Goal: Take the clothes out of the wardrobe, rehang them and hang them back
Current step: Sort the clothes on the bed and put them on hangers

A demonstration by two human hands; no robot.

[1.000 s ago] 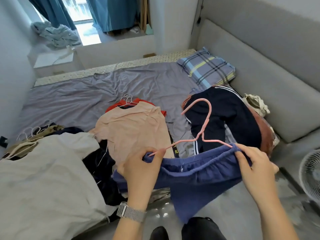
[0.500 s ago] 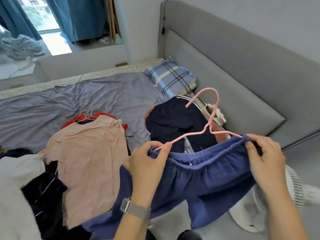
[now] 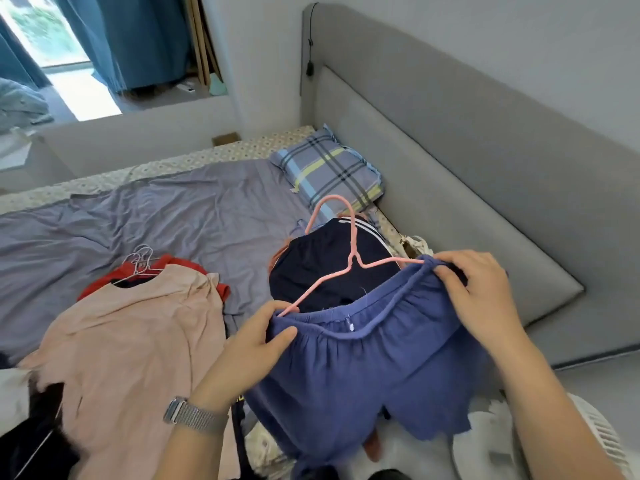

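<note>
Blue shorts (image 3: 363, 368) hang in the air over the bed's near edge, their elastic waistband stretched between my hands. A pink wire hanger (image 3: 349, 258) sits inside the waistband, its hook pointing up and away. My left hand (image 3: 249, 344) pinches the waistband's left end together with the hanger's left tip. My right hand (image 3: 478, 292) grips the waistband's right end over the hanger's other arm. The wardrobe is not in view.
A peach T-shirt (image 3: 138, 348) on white hangers (image 3: 140, 261) lies over a red garment at left. Navy striped trousers (image 3: 325, 268) lie behind the shorts, a plaid pillow (image 3: 329, 171) beyond. The grey headboard (image 3: 450, 168) runs along the right; a white fan (image 3: 519, 445) stands low right.
The view has swung right and the shorts with the hanger have risen off the bed. Both hands keep their hold on the waistband ends.
</note>
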